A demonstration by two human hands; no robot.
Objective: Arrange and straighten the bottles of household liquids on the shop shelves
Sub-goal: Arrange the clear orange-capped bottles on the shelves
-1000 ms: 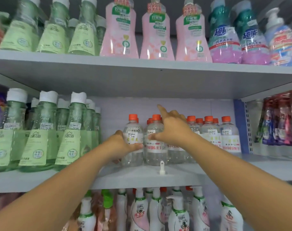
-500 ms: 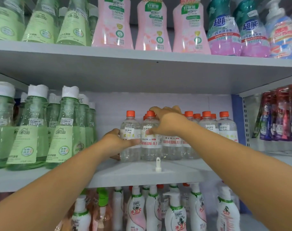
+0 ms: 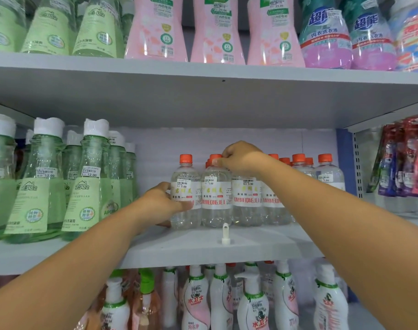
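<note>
Shop shelves are filling the whole view, with a grey middle shelf (image 3: 155, 248) holding a row of clear bottles with orange caps. One small white peg (image 3: 225, 233) is sticking up from the shelf, and it makes a good mark for places.

Just behind the peg and a little left is the first bottle (image 3: 184, 210). The left hand (image 3: 162, 206) is wrapping its fingers and thumb around the bottle's side, low on the label. Right behind the peg is the second bottle (image 3: 216, 201). The right hand (image 3: 241, 159) is curling over the top of it, with fingertips pinching at the orange cap (image 3: 214, 157). More clear bottles (image 3: 327, 179) are standing to the right of the peg, close together.

This looks like turning the bottles so the labels face out. To do it well, the left hand should be keeping its bottle flat on the shelf while the right hand is twisting slowly from the cap. Go gently, because the bottles are touching and one bump could be knocking the row over. Line the front bottles up evenly behind the peg.

Green bottles (image 3: 88, 186) are standing far left of the peg.
</note>
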